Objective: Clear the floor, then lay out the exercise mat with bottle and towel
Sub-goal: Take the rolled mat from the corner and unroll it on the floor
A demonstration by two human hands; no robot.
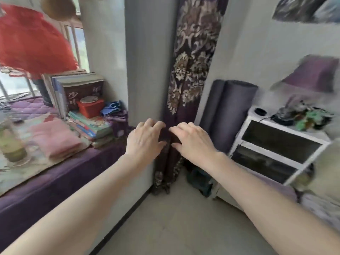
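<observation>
While the rolled exercise mat (pixel 230 115) stands upright in the corner, leaning on the wall just right of the patterned curtain (pixel 193 61), nothing of the layout has begun. Both hands are on the curtain's lower part: the left hand (pixel 145 138) and the right hand (pixel 193 140) sit side by side, fingers curled onto the dark folds, though whether they pinch the cloth or only press it I cannot tell. The floor (pixel 174 227) below the curtain looks mostly bare, apart from a dark bundle (pixel 200 181) lying at the curtain's foot, toward the mat; that may need moving. Left of the curtain, on the purple window seat (pixel 55 181), lie a folded pink towel (pixel 55 138) and, further left, a blurred bottle (pixel 11 142), both untouched. My judgement: this is early, with the mat to fetch and unroll, then towel and bottle to bring over.
</observation>
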